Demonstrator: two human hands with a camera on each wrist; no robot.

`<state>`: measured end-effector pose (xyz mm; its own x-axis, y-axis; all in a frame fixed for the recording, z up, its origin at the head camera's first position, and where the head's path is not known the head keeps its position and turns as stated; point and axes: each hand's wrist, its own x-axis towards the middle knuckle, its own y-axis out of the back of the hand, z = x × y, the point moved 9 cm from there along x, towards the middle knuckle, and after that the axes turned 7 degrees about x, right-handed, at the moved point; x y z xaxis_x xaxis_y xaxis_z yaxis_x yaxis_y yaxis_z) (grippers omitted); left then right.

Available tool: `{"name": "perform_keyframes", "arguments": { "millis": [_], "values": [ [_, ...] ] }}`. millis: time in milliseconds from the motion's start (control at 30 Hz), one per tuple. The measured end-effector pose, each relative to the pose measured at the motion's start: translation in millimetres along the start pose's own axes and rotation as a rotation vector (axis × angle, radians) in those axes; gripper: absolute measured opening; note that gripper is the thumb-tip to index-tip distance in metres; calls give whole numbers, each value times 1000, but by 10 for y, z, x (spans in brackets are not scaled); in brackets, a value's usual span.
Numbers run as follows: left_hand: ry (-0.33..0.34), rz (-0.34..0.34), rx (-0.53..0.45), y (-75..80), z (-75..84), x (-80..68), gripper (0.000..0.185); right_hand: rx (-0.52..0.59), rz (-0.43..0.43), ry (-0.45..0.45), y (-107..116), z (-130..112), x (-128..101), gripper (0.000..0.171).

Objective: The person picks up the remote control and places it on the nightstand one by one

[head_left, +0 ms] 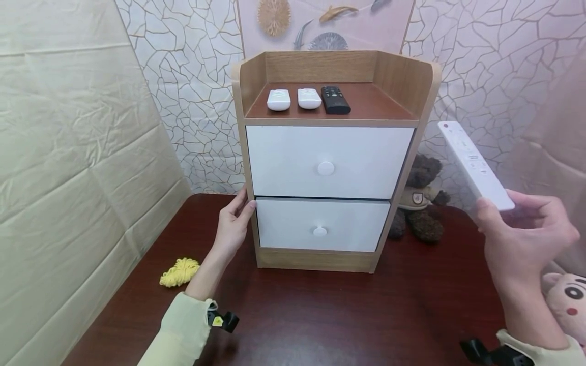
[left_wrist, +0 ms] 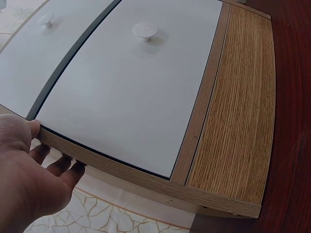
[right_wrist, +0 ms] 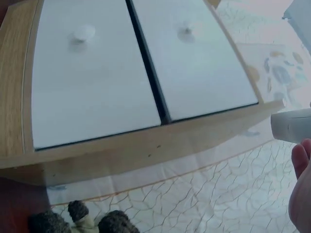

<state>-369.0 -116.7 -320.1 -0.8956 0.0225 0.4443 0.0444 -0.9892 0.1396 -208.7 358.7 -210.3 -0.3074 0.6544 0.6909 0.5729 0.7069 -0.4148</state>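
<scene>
A small wooden cabinet (head_left: 316, 259) with two white drawers stands on the dark table. My left hand (head_left: 233, 223) holds the cabinet's left side edge, thumb on the front and fingers along the side, as the left wrist view also shows. Out to the right, raised in the air, my right hand (head_left: 526, 239) pinches the lower end of a long white remote control (head_left: 476, 165). On the cabinet's top lie two white remotes, one at left (head_left: 279, 100) and one in the middle (head_left: 309, 98), beside a black remote (head_left: 335, 100). Both the upper drawer (head_left: 293, 157) and the lower drawer (head_left: 284, 223) are closed.
A yellow yarn bundle (head_left: 180, 272) lies on the table (head_left: 293, 315) left of the cabinet. Behind its right side sits a dark teddy bear (head_left: 423, 203). A pink plush toy (head_left: 567, 305) is at the right edge. Raised wooden walls (head_left: 320, 67) border the cabinet top.
</scene>
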Motion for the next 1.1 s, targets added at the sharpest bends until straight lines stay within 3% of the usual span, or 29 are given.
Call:
{"name": "perform_keyframes", "arguments": {
  "millis": [167, 500, 833, 1100],
  "values": [
    [-7, 1, -3, -4, -7, 5, 58, 100, 12, 70, -42, -151, -50, 26],
    [6, 3, 3, -3, -3, 0, 59, 134, -20, 127, -289, -286, -118, 28],
    [-3, 2, -5, -11, -1, -1, 58, 24, -138, 113, -682, -295, -52, 24],
    [1, 2, 7, -7, 10, -8, 59, -160, -210, 127, -1070, -362, 55, 21]
  ]
}}
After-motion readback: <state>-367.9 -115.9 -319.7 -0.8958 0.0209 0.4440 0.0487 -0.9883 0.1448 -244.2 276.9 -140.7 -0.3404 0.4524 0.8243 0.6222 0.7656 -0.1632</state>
